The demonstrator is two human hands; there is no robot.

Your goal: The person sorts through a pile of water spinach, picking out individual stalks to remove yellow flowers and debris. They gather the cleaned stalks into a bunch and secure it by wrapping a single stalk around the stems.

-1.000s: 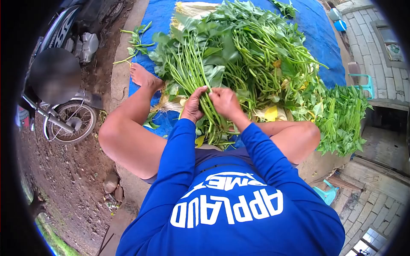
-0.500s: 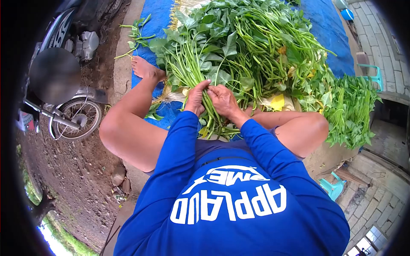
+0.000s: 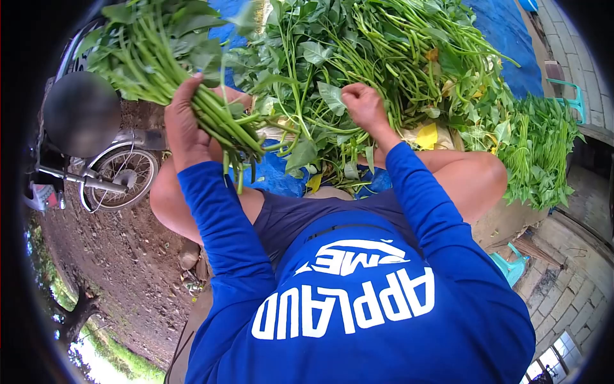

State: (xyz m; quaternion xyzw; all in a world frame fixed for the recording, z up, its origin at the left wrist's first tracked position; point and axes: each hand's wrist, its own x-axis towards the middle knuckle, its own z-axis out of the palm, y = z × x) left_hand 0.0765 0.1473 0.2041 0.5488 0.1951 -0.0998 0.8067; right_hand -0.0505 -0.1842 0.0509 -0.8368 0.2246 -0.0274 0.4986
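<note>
My left hand (image 3: 187, 125) is closed around the stems of a bunch of leafy greens (image 3: 160, 61), raised to the left over my bent leg. Its leaves spread up and away, and the cut stem ends point down toward my lap. My right hand (image 3: 366, 110) is curled above the big pile of leafy greens (image 3: 390, 57), close beside a broad leaf. What its fingers hold, if anything, is hidden. Loose stems and leaves lie between my legs.
A blue tarp (image 3: 502, 45) lies under the pile. Bundled greens (image 3: 537, 150) sit to the right, near a teal plastic stool (image 3: 508, 264). On the left a motorcycle wheel (image 3: 128, 176) stands on bare soil.
My hands were together on the bunch over my lap. The left has swung it up and left, while the right has let go of it and moved right, over the pile.
</note>
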